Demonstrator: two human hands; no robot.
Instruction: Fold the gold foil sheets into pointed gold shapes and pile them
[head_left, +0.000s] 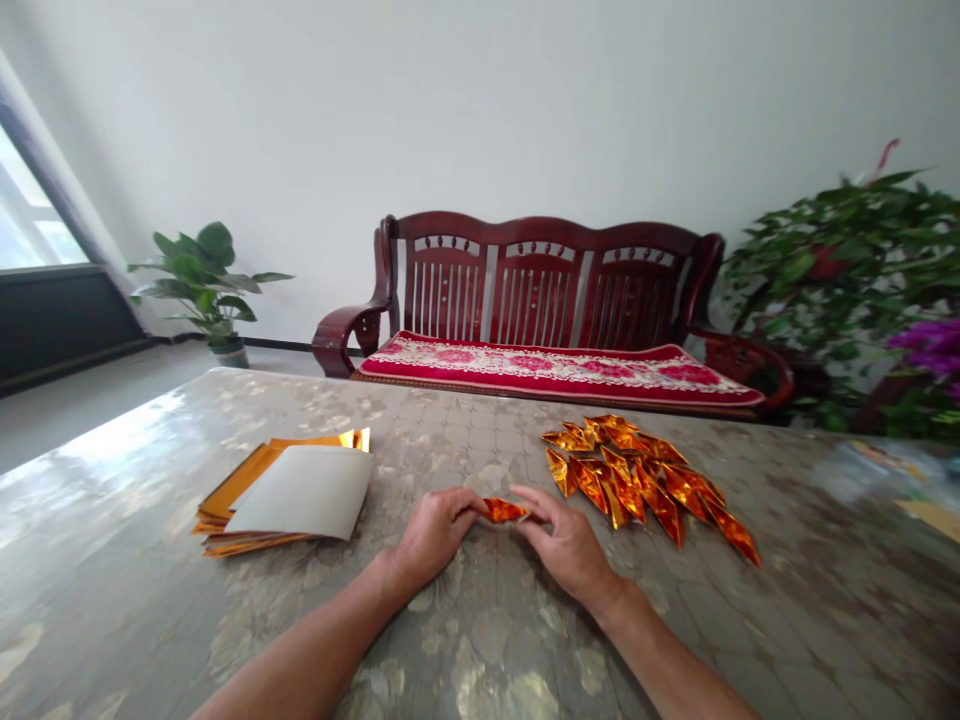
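A small, pointed, shiny orange-gold foil piece is well short of the patterned grey-brown surface's far edge, its ends pinched by the left hand and right hand. Light, even pressure should keep its folds crisp. Similar folded foil pieces lie nearer that edge.

Over a flower-patterned tabletop, the left hand and the right hand hold opposite ends of a small folded gold-foil paper piece between their fingers. To the left lies a stack of gold-foil paper sheets with a pale sheet face-up on top, while a loose heap of pointed foil foldings spreads to the right, near a blurred clear plastic bag. Beyond the table stands a dark-red wooden settee with a floral seat cover, between a potted leafy plant and trailing greenery beside purple flowers.
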